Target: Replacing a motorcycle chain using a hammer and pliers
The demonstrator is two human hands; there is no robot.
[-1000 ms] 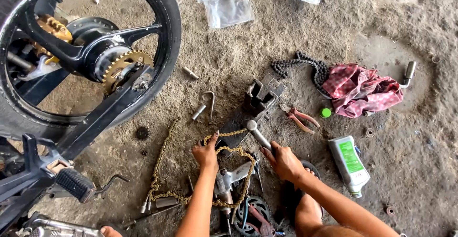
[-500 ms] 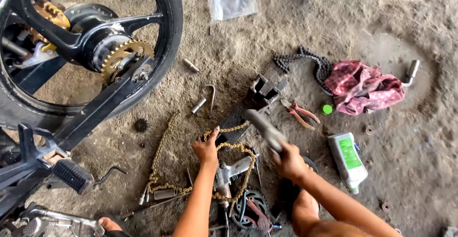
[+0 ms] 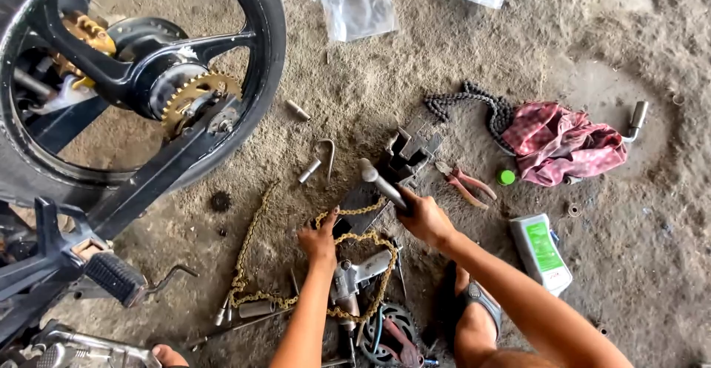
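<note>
A: Chain (image 3: 348,246), gold-coloured, is lying in a loose loop on the dirt floor (image 3: 459,64), draped over the dark metal block (image 3: 404,157) that serves here as the landmark. How is it likely handling?

B: Judging by its linked steel build, it is probably handling as heavy for its size, limp along its length yet stiff across each link, and likely greasy, so slippery. A pinch across the side plates, close to the block, is looking like the surest hold.

A: Where is it lying relative to the fingers?

B: The left hand (image 3: 318,238) is resting just below the block, its fingers (image 3: 331,216) bent and pressing down on the chain, touching it. The right hand (image 3: 426,216) is sitting to the lower right of the block, its fingers wrapped tight around the handle of a hammer (image 3: 381,183), whose head is hanging just above the chain at the block's lower left edge.

A: What else is lying around the block?

B: Red-handled pliers (image 3: 466,183) are lying just right of it, a dark second chain (image 3: 466,105) and a red rag (image 3: 566,142) farther right, and a motorcycle wheel (image 3: 148,79) well to the left.
</note>
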